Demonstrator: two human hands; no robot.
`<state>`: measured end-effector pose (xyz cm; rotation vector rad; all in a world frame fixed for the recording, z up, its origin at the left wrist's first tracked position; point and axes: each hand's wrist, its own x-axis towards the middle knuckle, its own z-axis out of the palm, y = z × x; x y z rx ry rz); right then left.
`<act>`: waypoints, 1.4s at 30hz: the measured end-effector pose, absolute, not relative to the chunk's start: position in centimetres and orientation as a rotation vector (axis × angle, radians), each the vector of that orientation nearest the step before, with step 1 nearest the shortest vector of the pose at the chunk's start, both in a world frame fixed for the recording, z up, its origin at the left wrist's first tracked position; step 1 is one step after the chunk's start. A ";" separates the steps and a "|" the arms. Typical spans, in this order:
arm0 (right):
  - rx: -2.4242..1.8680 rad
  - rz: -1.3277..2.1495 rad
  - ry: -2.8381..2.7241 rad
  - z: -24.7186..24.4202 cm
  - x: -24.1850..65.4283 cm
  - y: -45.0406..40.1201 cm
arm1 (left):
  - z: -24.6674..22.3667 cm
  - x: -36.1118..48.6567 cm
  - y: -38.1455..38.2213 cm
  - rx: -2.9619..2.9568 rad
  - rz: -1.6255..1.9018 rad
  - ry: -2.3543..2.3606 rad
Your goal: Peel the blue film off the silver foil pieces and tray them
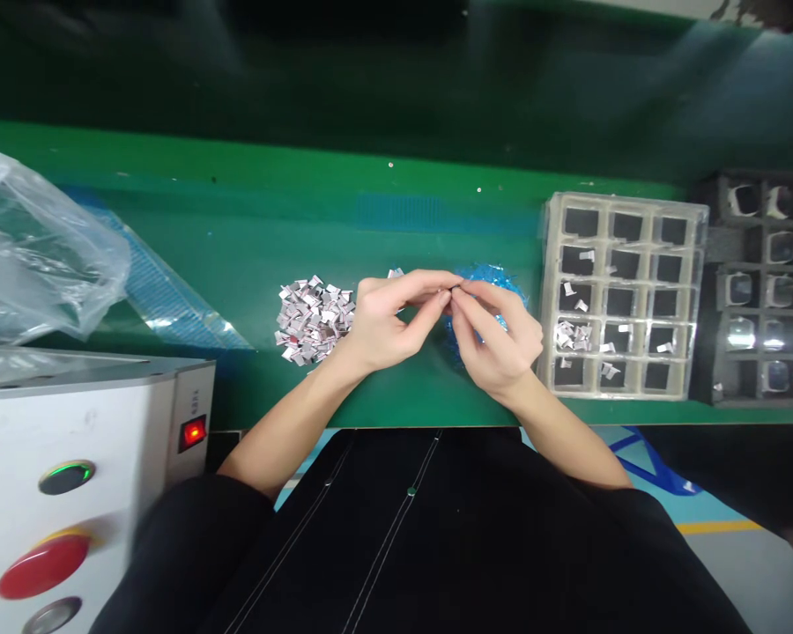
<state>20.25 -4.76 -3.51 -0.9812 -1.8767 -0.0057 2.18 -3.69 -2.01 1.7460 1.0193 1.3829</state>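
Small part: a tiny dark piece [455, 289], too small to be made out, is pinched between both hands above the middle of the green desk [270, 238], near its front edge.
Left hand [387, 321]: thumb and forefinger are closed to a fine pinch on the small part, the other fingers curled loosely beneath; the wrist is kept close to the desk, seemingly for steadiness.
Right hand [499, 339]: fingertips are drawn tight together against the left hand's, meeting it at the same small part; whether the piece is gripped or only touched by this hand cannot be told.
Silver pile: a heap of small silvery foil-like tabs [314, 321] is spread just left of the left hand, towards the front edge, kept within easy reach.
Blue heap: a crumpled cluster of shiny blue film scraps [492, 277] is seen directly behind the right hand, partly hidden by it.
Clear tray: a translucent plastic grid tray with dark square cells [625, 295] is set just right of the right hand; loose silvery scraps are seen in several cells on its left side.
Dark tray: a black compartment tray holding glassy parts [763, 291] is parked at the right edge.
Bag: a clear plastic bag [33, 255] is slumped at the left edge.
Control box: a white box with a red button [43, 563] is stationed at the front left corner.
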 end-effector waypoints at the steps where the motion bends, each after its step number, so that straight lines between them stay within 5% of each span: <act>1: -0.998 -0.024 -1.889 -3.6 20.3 -4.8 | -2.0 2.2 -3.7 1.756 1.379 1.021; 42: -0.976 0.051 -1.895 -3.9 19.6 -5.0 | -2.9 2.3 -3.5 1.575 1.436 1.032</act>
